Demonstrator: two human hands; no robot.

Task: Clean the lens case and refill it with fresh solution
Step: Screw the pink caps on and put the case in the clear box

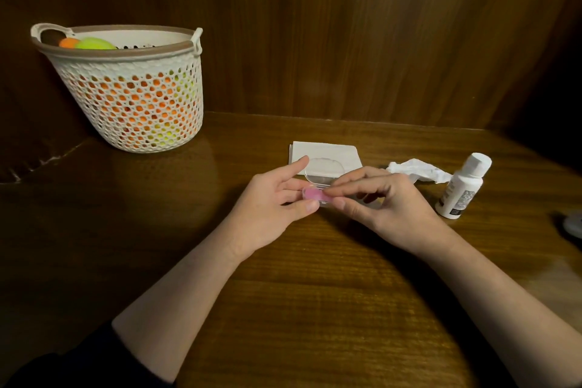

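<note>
Pinching the pink lens case (315, 194) at either end, both hands, long axis left-right, clear lid up.

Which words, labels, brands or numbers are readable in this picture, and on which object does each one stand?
No text can be read as it stands.
White bottle: its label carries dark lines of print and a grey patterned patch, all too small and blurred to read.
Lens case, folded tissue, crumpled tissue, basket: no print visible.
</note>
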